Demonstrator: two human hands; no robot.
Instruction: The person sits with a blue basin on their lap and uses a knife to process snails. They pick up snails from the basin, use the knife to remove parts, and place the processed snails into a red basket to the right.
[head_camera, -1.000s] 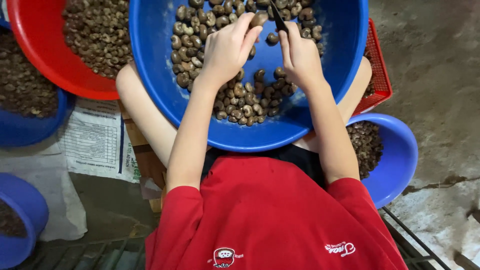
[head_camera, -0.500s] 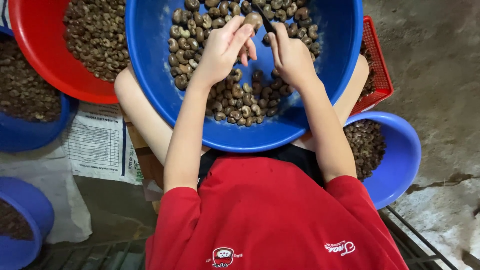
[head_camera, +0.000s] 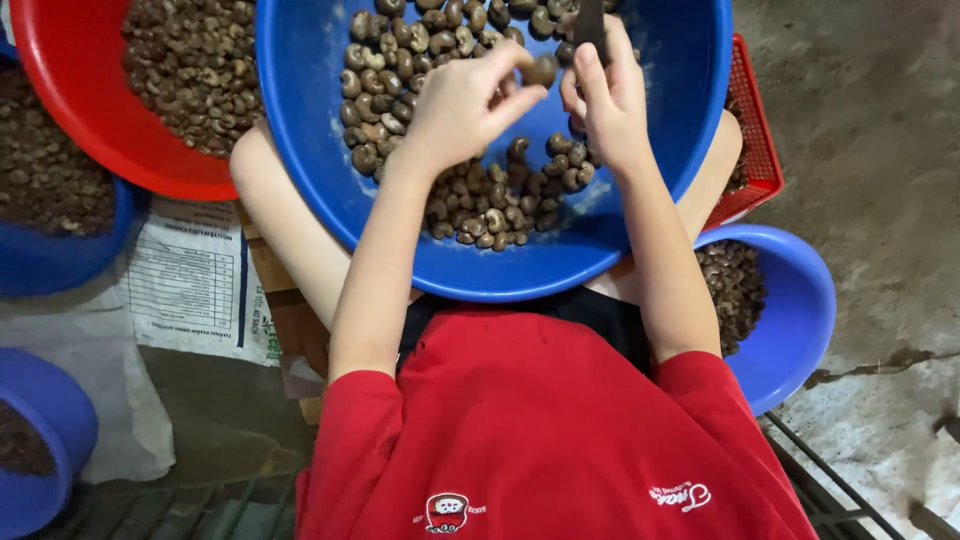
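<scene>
Big blue basin (head_camera: 320, 150) fills the lap here, a heap of dark brown nuts (head_camera: 480, 200) banked along its near side. To the left sits a red basin (head_camera: 90, 130) heaped with smaller bits, and a smaller blue bowl (head_camera: 800, 310) waits by the right hip, also part full. A red crate (head_camera: 760, 150) peeks out behind the basin's right rim.

Now the hands, both raised over the heap. The left hand (head_camera: 465, 100) comes in palm down, wrist bent, thumb and forefinger pinching a single nut (head_camera: 543, 70) right above the pile. The right hand (head_camera: 610, 95) faces it, fingers curled tight round a dark tool (head_camera: 590, 25), its tip sticking up out of the fist towards the top edge of the view; how the blade end looks I cannot tell.

The way to do this well, I'd judge: keep that nut pinched firm at its ends, turn its seam towards the tool, and bring the two hands together low over the basin so anything dropped falls back into the heap. Forearms run near parallel, elbows tucked by the red shirt (head_camera: 540, 440).
</scene>
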